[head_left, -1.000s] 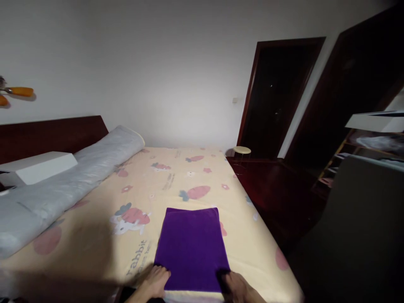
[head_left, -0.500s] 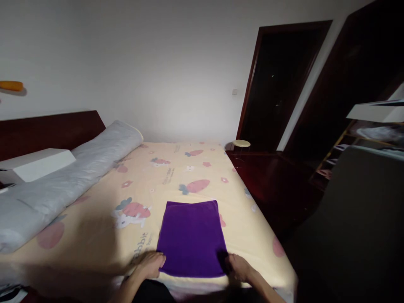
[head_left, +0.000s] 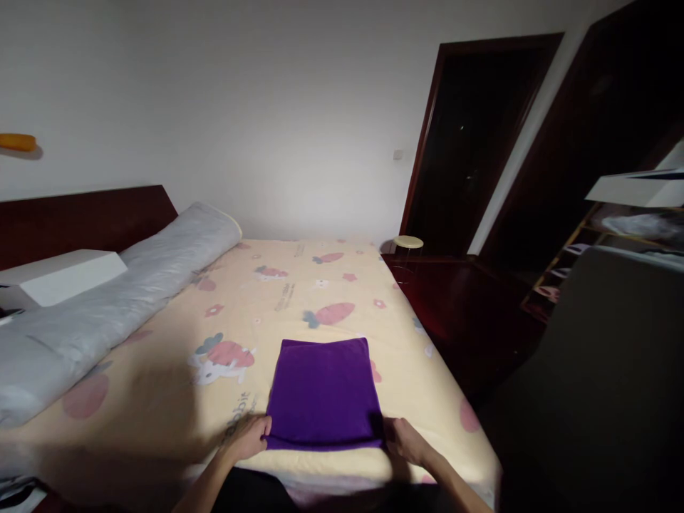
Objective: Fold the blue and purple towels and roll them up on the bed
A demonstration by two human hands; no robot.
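A folded purple cloth (head_left: pixel 323 392) lies on the bed (head_left: pixel 214 420), whose cream sheet carries carrots and rabbits. My left hand (head_left: pixel 251 436) is closed on its near left corner. At the near right corner my right hand (head_left: pixel 405 440) is closed too, pinching the cloth's edge, with the fingertips partly in shadow. Between the hands the near edge is raised a little and bends back over the cloth. The far edge rests flat, its top layers slightly uneven.
A long grey roll of bedding (head_left: pixel 133 285) lies along the left by the dark headboard (head_left: pixel 85 221), with a white box (head_left: pixel 69 278) against it. Right of the bed are a round stool (head_left: pixel 409 242), a dark grey panel (head_left: pixel 598 370) and a shelf rack (head_left: pixel 566 249).
Both hands have lifted the cloth's near edge and moved it slightly away from me, so a narrow fold shows there. The far part of the cloth has stayed in place.
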